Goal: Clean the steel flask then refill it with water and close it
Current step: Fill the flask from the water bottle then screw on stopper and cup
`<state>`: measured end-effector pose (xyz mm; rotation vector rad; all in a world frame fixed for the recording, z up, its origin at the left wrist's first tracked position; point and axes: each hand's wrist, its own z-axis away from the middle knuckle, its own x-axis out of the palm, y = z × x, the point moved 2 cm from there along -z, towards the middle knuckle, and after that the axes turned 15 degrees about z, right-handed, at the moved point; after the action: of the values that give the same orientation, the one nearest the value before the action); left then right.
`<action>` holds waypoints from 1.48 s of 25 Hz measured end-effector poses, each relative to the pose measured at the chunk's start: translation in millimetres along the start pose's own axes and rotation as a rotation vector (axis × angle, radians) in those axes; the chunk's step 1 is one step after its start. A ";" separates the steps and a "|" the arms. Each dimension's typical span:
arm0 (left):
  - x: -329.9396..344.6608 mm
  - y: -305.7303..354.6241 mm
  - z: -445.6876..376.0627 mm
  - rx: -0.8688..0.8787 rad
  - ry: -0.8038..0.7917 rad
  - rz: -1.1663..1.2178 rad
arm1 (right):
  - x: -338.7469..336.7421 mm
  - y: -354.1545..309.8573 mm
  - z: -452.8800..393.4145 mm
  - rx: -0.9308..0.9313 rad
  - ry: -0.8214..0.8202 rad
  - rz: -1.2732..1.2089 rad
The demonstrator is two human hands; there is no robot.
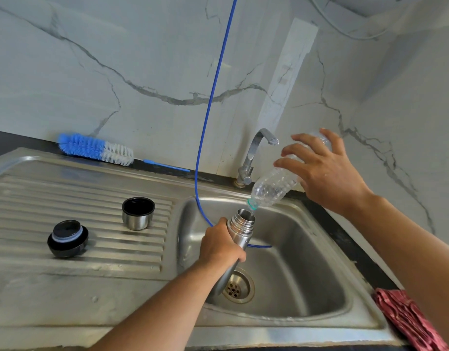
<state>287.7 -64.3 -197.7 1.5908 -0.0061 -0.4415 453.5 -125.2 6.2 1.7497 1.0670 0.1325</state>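
My left hand (222, 245) grips the steel flask (241, 230) around its body and holds it tilted over the sink basin (307, 269), mouth open and pointing up to the right. My right hand (322, 171) holds a clear plastic bottle (274, 187) tipped neck-down, its mouth just above the flask's opening, with a thin stream of water running in. On the ribbed drainboard (41, 198) stand the flask's steel cup lid (138, 213), open side up, and the black stopper (67, 238).
A blue and white bottle brush (95, 149) lies at the back of the counter against the marble wall. A steel tap (254, 155) rises behind the basin. A thin blue tube (213, 97) hangs into the sink. A red cloth (408, 317) lies at the right edge.
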 end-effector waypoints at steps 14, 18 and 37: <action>-3.9 2.1 -0.4 0.018 0.019 0.009 | 8.2 -4.5 23.4 0.260 -0.037 -0.051; -9.6 11.2 1.5 0.050 0.045 0.039 | 9.5 -35.5 60.7 0.746 -0.231 -0.370; -155.6 104.2 118.6 0.179 0.246 0.080 | -43.0 -187.9 62.8 1.248 -0.072 -1.319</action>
<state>138.1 -144.3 -55.2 1.8056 0.0799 -0.1848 350.7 -186.9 -157.3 1.5251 2.2577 -1.6852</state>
